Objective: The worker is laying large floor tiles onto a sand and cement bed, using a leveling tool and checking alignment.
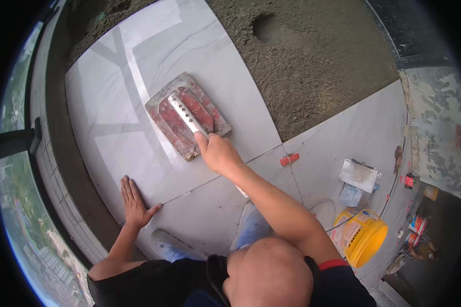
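Observation:
My right hand (221, 153) is closed round the long pale handle of a tile tamper (205, 106), a square red and grey slab smeared with mortar. The tamper lies over the middle of a large, glossy, grey-veined tile (189, 56). The handle runs diagonally across the slab, and a pale end shows below my wrist. My left hand (134, 203) rests flat with fingers spread on the near left corner of the tile, by its joint with the nearer tile. My feet (251, 225) stand on that nearer tile.
Loose grey mortar (312, 61) borders the big tile at right. A red block (290, 159) sits on the joint. At right are a metal box (358, 175), a yellow bucket (366, 243) and a person (424, 249) farther off. A window ledge (56, 169) runs along the left.

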Demonstrator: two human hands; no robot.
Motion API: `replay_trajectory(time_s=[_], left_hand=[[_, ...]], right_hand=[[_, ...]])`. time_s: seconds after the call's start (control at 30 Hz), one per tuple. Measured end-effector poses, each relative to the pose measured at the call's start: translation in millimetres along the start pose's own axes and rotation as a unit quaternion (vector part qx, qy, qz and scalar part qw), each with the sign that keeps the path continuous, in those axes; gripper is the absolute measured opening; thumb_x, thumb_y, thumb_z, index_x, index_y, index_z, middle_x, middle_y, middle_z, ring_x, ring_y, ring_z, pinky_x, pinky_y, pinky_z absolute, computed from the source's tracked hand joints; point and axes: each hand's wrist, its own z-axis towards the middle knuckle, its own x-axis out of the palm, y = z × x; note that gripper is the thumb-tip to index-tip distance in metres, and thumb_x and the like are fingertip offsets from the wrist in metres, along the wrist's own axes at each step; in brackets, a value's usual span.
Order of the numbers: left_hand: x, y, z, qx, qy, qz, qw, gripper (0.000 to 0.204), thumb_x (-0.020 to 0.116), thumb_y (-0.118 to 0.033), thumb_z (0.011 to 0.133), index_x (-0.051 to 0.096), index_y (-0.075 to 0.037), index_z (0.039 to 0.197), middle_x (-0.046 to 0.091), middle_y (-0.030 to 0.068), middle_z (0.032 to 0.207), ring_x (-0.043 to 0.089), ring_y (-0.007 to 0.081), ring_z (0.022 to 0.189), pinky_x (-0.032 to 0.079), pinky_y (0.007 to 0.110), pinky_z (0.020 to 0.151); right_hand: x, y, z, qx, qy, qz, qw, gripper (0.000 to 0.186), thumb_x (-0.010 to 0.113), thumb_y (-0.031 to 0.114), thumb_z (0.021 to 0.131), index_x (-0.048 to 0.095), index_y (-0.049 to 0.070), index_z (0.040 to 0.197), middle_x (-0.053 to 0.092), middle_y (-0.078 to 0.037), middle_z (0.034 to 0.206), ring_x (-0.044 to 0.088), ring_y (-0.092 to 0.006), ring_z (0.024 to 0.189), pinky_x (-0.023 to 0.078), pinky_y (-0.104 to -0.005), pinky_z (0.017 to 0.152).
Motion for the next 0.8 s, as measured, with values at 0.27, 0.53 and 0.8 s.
replay_trajectory(time_s=[0.27, 0.53, 0.8], left_hand=[[-7, -100, 34, 0.179, -0.047, -0.118, 0.976, 0.050, 0.072, -0.044, 0.086, 0.058, -0.003, 0.111, 0.060, 0.0133, 0.105, 0.057, 0.0320, 0.102, 0.043, 0.045, 0.090], [-1, -113, 52, 0.370, 0.054, 0.023, 0.927, 0.010, 0.060, -0.014, 0.081, 0.062, -0.009, 0.090, 0.058, 0.0036, 0.086, 0.058, 0.0215, 0.087, 0.047, 0.034, 0.074], [3, -114, 51, 0.334, 0.003, -0.067, 0.940, 0.008, 0.063, -0.013, 0.080, 0.058, -0.009, 0.086, 0.057, 0.0035, 0.084, 0.059, 0.0223, 0.085, 0.049, 0.036, 0.072]], right_hand=[[0, -19, 12, -0.033, -0.009, 0.014, 0.999, 0.075, 0.034, 0.066, 0.103, 0.061, -0.003, 0.093, 0.067, -0.022, 0.081, 0.069, -0.0371, 0.077, 0.053, -0.0451, 0.071], [7, -25, -11, 0.031, 0.071, 0.182, 0.980, 0.069, 0.041, 0.069, 0.100, 0.053, 0.003, 0.082, 0.052, -0.004, 0.062, 0.053, -0.0155, 0.050, 0.046, -0.0348, 0.051], [12, -26, -12, 0.039, 0.074, 0.213, 0.973, 0.064, 0.044, 0.068, 0.099, 0.050, 0.007, 0.083, 0.047, 0.000, 0.064, 0.048, -0.0105, 0.049, 0.042, -0.0288, 0.046]])
